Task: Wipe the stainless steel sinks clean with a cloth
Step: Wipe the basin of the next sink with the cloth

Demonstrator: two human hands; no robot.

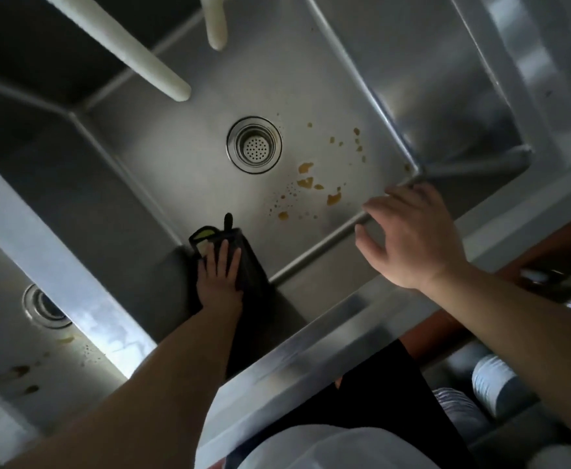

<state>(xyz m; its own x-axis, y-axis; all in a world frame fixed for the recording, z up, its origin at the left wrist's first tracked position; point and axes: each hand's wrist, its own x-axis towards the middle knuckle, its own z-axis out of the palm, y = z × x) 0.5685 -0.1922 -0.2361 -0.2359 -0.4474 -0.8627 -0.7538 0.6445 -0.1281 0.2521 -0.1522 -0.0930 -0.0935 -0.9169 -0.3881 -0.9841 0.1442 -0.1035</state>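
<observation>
Fingers of the left hand [219, 275] lie straight and flat on a dark cloth [243, 265], pressing it against the near wall of the middle sink [175, 157], close to that basin's near-left corner. The cloth hangs down the wall and reaches the floor of the basin; a small loop sticks up from its far edge, and a pale label shows at its left corner.

The right hand [412, 238] hovers over the near-right corner of the same sink, fingers spread and loosely bent, holding nothing; whether the fingertips touch the rim cannot be told.

Orange-brown stains [311, 182] spatter the basin floor between the drain strainer [254, 144] at its centre and the near-right corner. Two pale tap spouts [148, 59] reach in over the far edge of the basin.

A second sink [13, 333] lies to the left, beyond a steel divider, with its own drain [43, 308] and darker stains [23, 374] along its near side. Below the front rim, at the right, stacked white dishes [493, 380] stand on a lower shelf.
</observation>
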